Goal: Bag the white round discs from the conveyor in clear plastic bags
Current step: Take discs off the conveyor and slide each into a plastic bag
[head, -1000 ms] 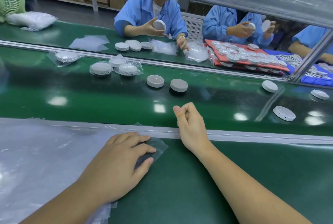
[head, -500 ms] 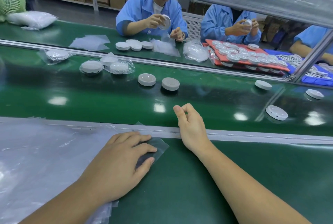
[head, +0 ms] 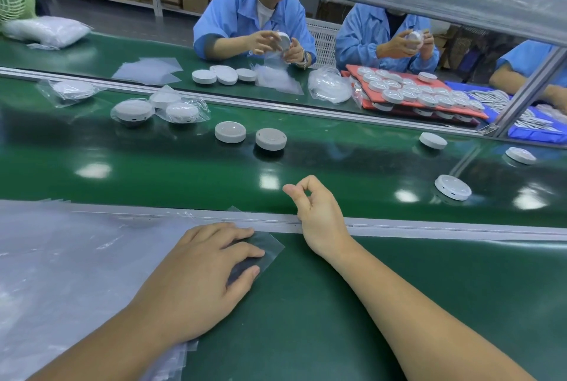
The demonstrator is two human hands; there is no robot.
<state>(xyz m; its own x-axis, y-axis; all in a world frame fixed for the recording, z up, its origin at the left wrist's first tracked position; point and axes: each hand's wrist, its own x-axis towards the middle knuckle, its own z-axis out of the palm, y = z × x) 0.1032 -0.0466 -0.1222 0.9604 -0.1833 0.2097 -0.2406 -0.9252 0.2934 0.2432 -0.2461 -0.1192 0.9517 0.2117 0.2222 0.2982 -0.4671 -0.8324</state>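
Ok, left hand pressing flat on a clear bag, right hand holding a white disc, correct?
Not quite. In the head view the right hand holds nothing; it rests loosely curled on the rail. The left hand does press flat on the clear bag.

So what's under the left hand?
The left hand presses a flat clear plastic bag onto the green table. One corner of the bag sticks out beyond the hand, and the palm hides the rest of it.
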